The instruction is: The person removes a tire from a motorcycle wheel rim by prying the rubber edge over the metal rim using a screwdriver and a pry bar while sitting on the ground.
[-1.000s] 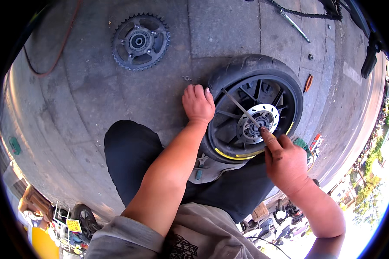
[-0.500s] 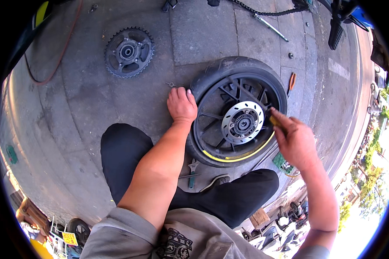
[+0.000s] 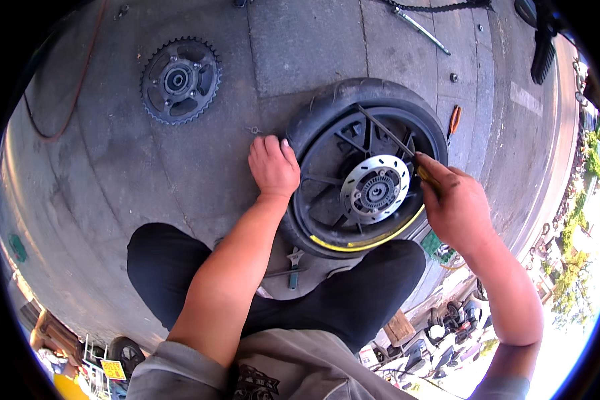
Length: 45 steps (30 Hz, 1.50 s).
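Note:
A motorcycle wheel [image 3: 327,179] with a black tire, dark spokes and a yellow rim stripe lies flat on the pavement before me. On its hub sits a silver slotted brake disc [image 3: 401,175]. My left hand [image 3: 274,167] holds the tire's left side, fingers curled and thumb against the rubber. My right hand [image 3: 457,203] is wrapped around the yellow handle of a screwdriver [image 3: 388,132] at the wheel's right. Its long dark shaft slants over the spokes, and the tip is at the rim's upper edge, by the tire.
A rear sprocket [image 3: 208,83] lies at the upper left. Orange-handled pliers [image 3: 455,120], a silver rod-like tool [image 3: 421,31] and a small dark nut [image 3: 454,78] lie beyond the wheel. An adjustable wrench [image 3: 294,270] rests near my legs, a wooden block [image 3: 399,328] to the right.
The screwdriver's shaft now reaches the rim's upper edge and shows more plainly. My left hand stays at the tire. The view has shifted a little, and my knees sit lower and farther left.

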Each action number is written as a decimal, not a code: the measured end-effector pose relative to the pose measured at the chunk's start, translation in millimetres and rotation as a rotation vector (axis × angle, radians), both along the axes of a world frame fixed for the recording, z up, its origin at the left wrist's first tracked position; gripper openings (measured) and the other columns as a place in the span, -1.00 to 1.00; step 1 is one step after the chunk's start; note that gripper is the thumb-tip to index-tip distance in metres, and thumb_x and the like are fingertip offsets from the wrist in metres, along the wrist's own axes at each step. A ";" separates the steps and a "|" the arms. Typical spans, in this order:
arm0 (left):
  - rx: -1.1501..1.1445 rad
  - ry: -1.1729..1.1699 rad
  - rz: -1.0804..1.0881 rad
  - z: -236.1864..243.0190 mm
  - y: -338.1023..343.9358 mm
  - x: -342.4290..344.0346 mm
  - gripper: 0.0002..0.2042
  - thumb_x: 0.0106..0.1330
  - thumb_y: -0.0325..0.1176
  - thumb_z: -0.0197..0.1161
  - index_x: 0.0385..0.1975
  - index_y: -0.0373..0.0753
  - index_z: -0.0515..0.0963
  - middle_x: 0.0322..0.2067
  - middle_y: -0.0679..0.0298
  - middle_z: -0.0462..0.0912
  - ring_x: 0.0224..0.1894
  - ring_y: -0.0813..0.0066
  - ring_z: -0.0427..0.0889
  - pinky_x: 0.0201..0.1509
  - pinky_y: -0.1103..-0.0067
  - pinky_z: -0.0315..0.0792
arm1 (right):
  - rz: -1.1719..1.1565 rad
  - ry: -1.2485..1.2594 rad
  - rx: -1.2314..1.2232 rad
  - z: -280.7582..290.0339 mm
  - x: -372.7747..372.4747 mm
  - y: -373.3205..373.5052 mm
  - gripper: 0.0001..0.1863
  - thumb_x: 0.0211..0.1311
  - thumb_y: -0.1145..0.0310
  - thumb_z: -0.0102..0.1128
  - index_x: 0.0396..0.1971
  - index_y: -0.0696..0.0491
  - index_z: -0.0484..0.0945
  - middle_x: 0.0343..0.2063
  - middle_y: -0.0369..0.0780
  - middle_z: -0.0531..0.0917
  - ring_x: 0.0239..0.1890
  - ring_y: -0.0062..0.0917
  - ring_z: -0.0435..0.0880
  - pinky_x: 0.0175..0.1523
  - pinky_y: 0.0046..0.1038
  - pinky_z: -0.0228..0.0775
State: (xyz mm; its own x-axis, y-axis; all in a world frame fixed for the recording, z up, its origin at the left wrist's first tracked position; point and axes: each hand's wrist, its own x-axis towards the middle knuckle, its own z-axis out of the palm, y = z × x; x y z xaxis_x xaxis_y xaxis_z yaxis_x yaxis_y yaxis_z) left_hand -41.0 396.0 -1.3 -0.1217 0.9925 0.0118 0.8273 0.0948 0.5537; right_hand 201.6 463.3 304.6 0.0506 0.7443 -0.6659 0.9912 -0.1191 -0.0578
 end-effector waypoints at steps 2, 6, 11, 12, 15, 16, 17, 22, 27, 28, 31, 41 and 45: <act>-0.010 -0.008 0.017 -0.6 -9.3 -0.6 -0.80 0.50 -0.23 0.14 -0.18 -0.25 0.44 -0.17 -0.05 0.51 -0.09 -0.19 0.55 -0.06 0.00 0.42 | -0.016 0.005 0.011 -1.3 -2.5 -12.2 -0.48 0.39 0.42 0.27 0.34 -0.06 0.63 -0.11 0.07 0.78 -0.09 0.07 0.77 0.08 -0.06 0.63; -0.274 -0.043 0.131 8.2 18.9 21.1 -0.62 0.61 -0.09 0.02 -0.02 -0.36 0.47 0.00 -0.25 0.59 0.07 -0.33 0.59 0.16 -0.03 0.48 | 0.025 -0.003 0.126 -1.0 16.4 -28.8 -0.52 0.38 0.33 0.27 0.29 -0.08 0.68 -0.21 -0.02 0.79 -0.16 -0.05 0.81 0.02 -0.09 0.67; -0.359 -0.043 0.143 11.1 73.7 38.2 -0.57 0.63 0.05 0.02 -0.06 -0.20 0.63 0.00 -0.01 0.69 0.11 -0.13 0.67 0.17 -0.01 0.53 | 0.046 -0.040 0.184 1.1 3.3 -42.0 -0.54 0.40 0.34 0.27 0.29 -0.11 0.68 -0.28 -0.07 0.77 -0.22 -0.09 0.81 -0.07 -0.11 0.68; -0.332 -0.031 0.149 9.9 70.2 37.2 -0.58 0.63 0.05 0.02 -0.09 -0.18 0.64 -0.02 0.03 0.70 0.08 -0.10 0.69 0.15 0.00 0.53 | 0.035 -0.041 0.181 0.7 1.7 -48.6 -0.53 0.41 0.34 0.27 0.30 -0.12 0.67 -0.29 -0.08 0.77 -0.23 -0.10 0.81 -0.09 -0.11 0.68; -0.248 0.023 0.129 8.9 64.5 40.0 -0.59 0.65 0.02 0.01 -0.11 -0.20 0.64 -0.06 0.03 0.71 0.01 -0.13 0.69 0.11 0.04 0.55 | 0.032 -0.029 0.171 1.5 11.9 -65.1 -0.49 0.41 0.32 0.30 0.36 -0.15 0.63 -0.32 -0.11 0.72 -0.28 -0.13 0.79 -0.13 -0.12 0.66; -0.216 0.046 0.120 9.6 64.5 40.0 -0.59 0.65 0.01 0.00 -0.11 -0.22 0.63 -0.07 0.01 0.71 -0.01 -0.15 0.69 0.09 0.05 0.56 | 0.038 -0.024 0.160 7.9 15.8 -65.2 -0.48 0.41 0.32 0.30 0.37 -0.16 0.62 -0.31 -0.12 0.72 -0.28 -0.13 0.79 -0.13 -0.12 0.66; -0.203 0.056 0.115 8.9 63.2 37.3 -0.59 0.65 0.01 0.01 -0.11 -0.22 0.63 -0.08 0.02 0.70 -0.01 -0.15 0.68 0.08 0.04 0.55 | 0.044 -0.019 0.151 14.8 18.6 -63.4 -0.47 0.42 0.32 0.30 0.38 -0.17 0.61 -0.31 -0.12 0.71 -0.28 -0.14 0.79 -0.14 -0.12 0.66; -0.162 0.091 0.085 9.2 59.5 36.0 -0.61 0.65 -0.01 0.01 -0.13 -0.21 0.62 -0.12 0.05 0.67 -0.01 -0.13 0.66 0.05 0.01 0.53 | 0.045 -0.068 0.147 40.4 37.6 -30.2 -0.48 0.39 0.31 0.32 0.34 -0.21 0.66 -0.32 -0.13 0.71 -0.28 -0.16 0.79 -0.14 -0.14 0.65; -0.073 0.118 0.036 -0.8 64.5 41.2 -0.68 0.63 -0.05 0.08 -0.21 -0.17 0.59 -0.19 0.09 0.63 -0.08 -0.09 0.64 -0.05 0.03 0.50 | 0.073 -0.131 0.130 39.4 79.4 2.0 -0.51 0.36 0.32 0.32 0.29 -0.16 0.69 -0.31 -0.10 0.74 -0.26 -0.14 0.80 -0.12 -0.12 0.65; -0.066 0.115 0.040 -0.6 65.1 43.5 -0.68 0.63 -0.06 0.07 -0.21 -0.18 0.59 -0.19 0.08 0.62 -0.09 -0.10 0.64 -0.05 0.03 0.50 | 0.084 -0.115 0.133 38.3 85.2 5.4 -0.52 0.36 0.32 0.32 0.28 -0.15 0.69 -0.31 -0.10 0.75 -0.26 -0.14 0.80 -0.11 -0.12 0.65; -0.054 0.122 0.033 -2.1 60.3 38.3 -0.67 0.63 -0.08 0.06 -0.22 -0.21 0.57 -0.19 0.04 0.61 -0.09 -0.12 0.63 -0.05 0.03 0.49 | 0.094 -0.120 0.092 38.6 78.4 19.4 -0.57 0.35 0.32 0.30 0.21 -0.09 0.71 -0.32 -0.08 0.77 -0.24 -0.12 0.81 -0.11 -0.10 0.66; 0.025 0.095 -0.065 6.5 64.5 47.6 -0.64 0.61 -0.05 0.10 -0.24 -0.27 0.50 -0.23 -0.02 0.58 -0.14 -0.21 0.59 -0.07 -0.01 0.43 | 0.062 -0.151 0.019 13.3 78.8 28.0 -0.55 0.35 0.33 0.29 0.24 -0.10 0.68 -0.31 -0.07 0.78 -0.19 -0.12 0.83 -0.10 -0.12 0.69; -0.037 0.183 -0.028 3.0 59.0 43.6 -0.59 0.57 0.05 0.11 -0.19 -0.23 0.55 -0.16 0.00 0.61 -0.07 -0.16 0.64 -0.06 -0.01 0.47 | 0.018 -0.090 0.086 6.4 97.4 12.9 -0.57 0.39 0.29 0.26 0.24 -0.12 0.70 -0.23 -0.08 0.83 -0.12 -0.11 0.82 -0.01 -0.09 0.69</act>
